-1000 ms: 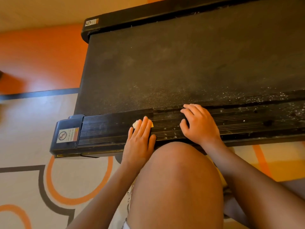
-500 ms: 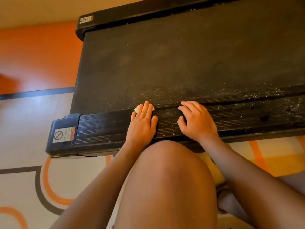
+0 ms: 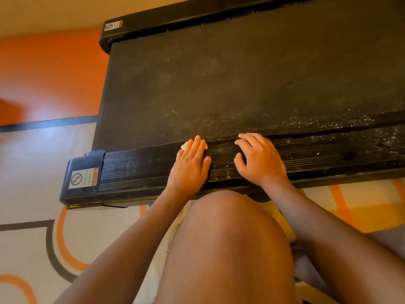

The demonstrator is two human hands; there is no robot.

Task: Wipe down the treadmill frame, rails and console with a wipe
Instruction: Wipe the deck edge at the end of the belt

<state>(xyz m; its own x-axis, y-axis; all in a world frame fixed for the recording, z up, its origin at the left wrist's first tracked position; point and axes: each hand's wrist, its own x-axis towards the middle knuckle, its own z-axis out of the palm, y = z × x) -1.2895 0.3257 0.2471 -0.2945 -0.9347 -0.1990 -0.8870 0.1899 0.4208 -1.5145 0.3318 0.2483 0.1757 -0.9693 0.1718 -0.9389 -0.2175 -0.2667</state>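
While I am leaning over the treadmill (image 3: 263, 51), my knee (image 3: 230, 227) is rising just in front of the near edge of its near side rail (image 3: 328, 154). That rail is running left to right. To the left it is ending at a black end cap (image 3: 81, 162) bearing a warning sticker (image 3: 84, 178), and to the right it is carrying on out of view. Between my left hand and that cap, a bare ribbed stretch of rail is lying open. Right of my right hand the rail is lying bare too, dusted with white specks (image 3: 372, 137). Beyond the rail's far edge the wide dark belt (image 3: 219, 95) is spreading away to the far rail (image 3: 197, 16). Orange floor (image 3: 48, 73) and pale patterned floor (image 3: 26, 163) are lying left of the machine.

My left hand (image 3: 190, 165) is lying flat and released on the rail, fingers straight and close together. It is pressing the wipe (image 3: 184, 146) down at the rail's far edge beside the belt, and only small pale corners of the wipe are showing either side of my fingers. My right hand (image 3: 260, 161) is resting on the rail just to the right, near the left but apart from it. Its fingers are arching loosely with the tips touching the seam by the belt, grasping nothing.
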